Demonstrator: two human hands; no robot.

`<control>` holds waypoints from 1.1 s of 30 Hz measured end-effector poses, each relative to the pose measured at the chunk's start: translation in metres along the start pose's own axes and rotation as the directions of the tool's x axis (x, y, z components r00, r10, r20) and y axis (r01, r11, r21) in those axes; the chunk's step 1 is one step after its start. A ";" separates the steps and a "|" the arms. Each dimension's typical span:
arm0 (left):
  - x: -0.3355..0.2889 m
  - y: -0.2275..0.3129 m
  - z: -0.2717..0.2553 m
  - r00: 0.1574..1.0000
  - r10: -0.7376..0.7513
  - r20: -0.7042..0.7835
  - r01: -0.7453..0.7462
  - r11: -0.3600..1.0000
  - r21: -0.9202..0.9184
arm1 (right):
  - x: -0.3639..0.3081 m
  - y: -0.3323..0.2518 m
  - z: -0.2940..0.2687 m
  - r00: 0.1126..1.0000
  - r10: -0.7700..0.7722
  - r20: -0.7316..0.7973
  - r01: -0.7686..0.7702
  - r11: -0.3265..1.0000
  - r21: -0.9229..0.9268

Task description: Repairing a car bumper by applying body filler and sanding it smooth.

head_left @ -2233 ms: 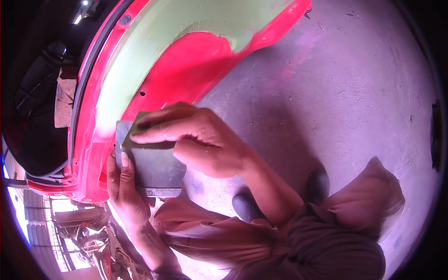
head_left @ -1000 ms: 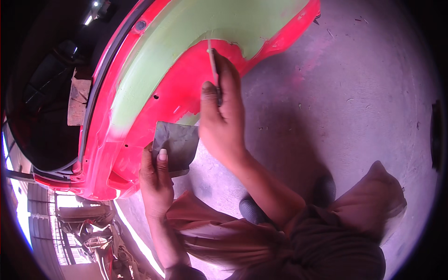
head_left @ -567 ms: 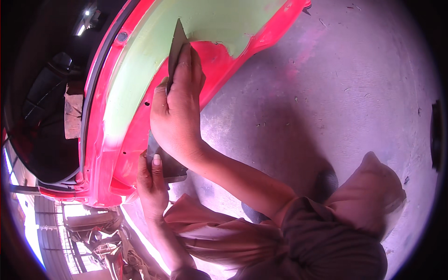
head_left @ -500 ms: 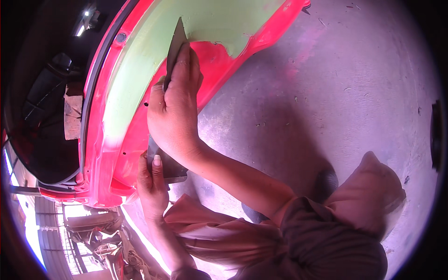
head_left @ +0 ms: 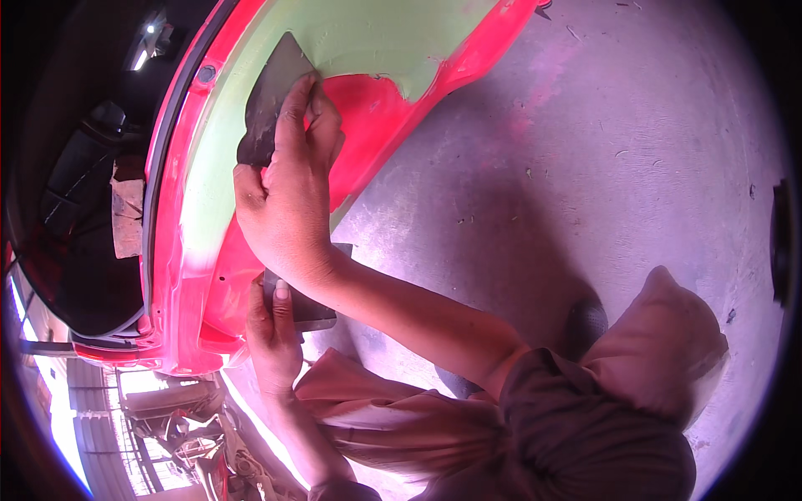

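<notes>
The right hand (head_left: 288, 196) is closed on a dark flat spreader (head_left: 269, 100), fingers laid along its face and thumb behind, pressing the blade against the pale green filler (head_left: 368, 37) that covers the upper part of a red car panel (head_left: 368, 113). The spreader sits tilted, its top corner on the green coat just left of where bare red paint begins. The left hand (head_left: 274, 334) lies lower, just below the right wrist, gripping a dark flat board (head_left: 311, 311) with the thumb on top; the board is held near the panel's lower red edge, partly hidden by the right forearm. A black rubber seal (head_left: 163, 159) runs along the panel's left side, with the dark car interior beyond it. Grey concrete floor (head_left: 601, 150) spreads to the right, and the person's knees in tan trousers (head_left: 393, 417) show below
</notes>
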State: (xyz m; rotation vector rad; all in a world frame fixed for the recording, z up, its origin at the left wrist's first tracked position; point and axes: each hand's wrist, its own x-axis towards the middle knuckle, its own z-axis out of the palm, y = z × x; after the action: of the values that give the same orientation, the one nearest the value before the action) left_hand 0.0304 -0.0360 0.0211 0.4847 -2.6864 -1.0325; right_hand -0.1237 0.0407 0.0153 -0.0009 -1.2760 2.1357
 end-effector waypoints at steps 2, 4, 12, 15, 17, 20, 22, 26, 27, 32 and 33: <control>0.001 -0.001 0.000 1.000 0.016 0.003 -0.016 1.000 0.017 | -0.002 0.003 0.000 1.000 -0.014 0.001 0.014 1.000 -0.001; 0.002 -0.001 0.001 0.999 0.028 0.015 -0.029 1.000 0.013 | -0.004 0.006 0.000 1.000 -0.029 0.002 0.029 1.000 -0.003; 0.005 -0.003 0.000 0.999 0.015 0.045 -0.014 1.000 -0.016 | -0.011 0.009 -0.001 0.996 -0.093 0.016 0.091 0.994 0.062; 0.005 -0.005 -0.002 0.998 0.033 0.056 -0.031 0.999 -0.037 | -0.015 0.011 0.001 0.995 -0.096 0.018 0.095 0.992 0.082; 0.006 -0.006 -0.002 0.997 0.034 0.074 -0.032 0.999 -0.039 | -0.015 0.010 0.000 0.995 -0.094 0.024 0.091 0.993 0.077; 0.007 -0.006 -0.002 0.995 0.073 0.066 -0.069 0.996 -0.063 | -0.019 0.011 -0.001 0.996 -0.071 0.049 0.066 0.993 0.094; 0.007 -0.007 -0.004 0.996 -0.006 0.086 0.010 0.999 -0.046 | -0.021 0.011 -0.002 0.996 -0.049 0.068 0.041 0.992 0.117; 0.007 -0.008 -0.001 0.999 0.017 0.042 -0.014 0.997 -0.082 | -0.027 0.009 -0.012 0.992 -0.084 0.092 0.076 0.993 0.093; 0.007 -0.011 -0.005 0.998 0.020 0.053 -0.015 0.997 -0.078 | -0.030 0.008 -0.017 0.989 -0.088 0.117 0.078 0.993 0.091; 0.004 0.005 -0.003 0.994 -0.057 -0.089 0.042 0.986 -0.161 | -0.030 0.014 -0.069 0.990 -0.089 0.112 0.080 0.993 0.082; 0.003 0.019 -0.004 0.986 -0.116 -0.117 0.091 0.976 -0.196 | -0.028 0.013 -0.083 0.985 -0.028 0.172 0.018 0.998 0.060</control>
State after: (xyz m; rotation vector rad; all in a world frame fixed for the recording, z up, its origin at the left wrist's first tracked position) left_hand 0.0251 -0.0262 0.0371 0.6362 -2.4428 -1.2279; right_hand -0.0824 0.0869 -0.0474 0.2269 -1.3030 2.1908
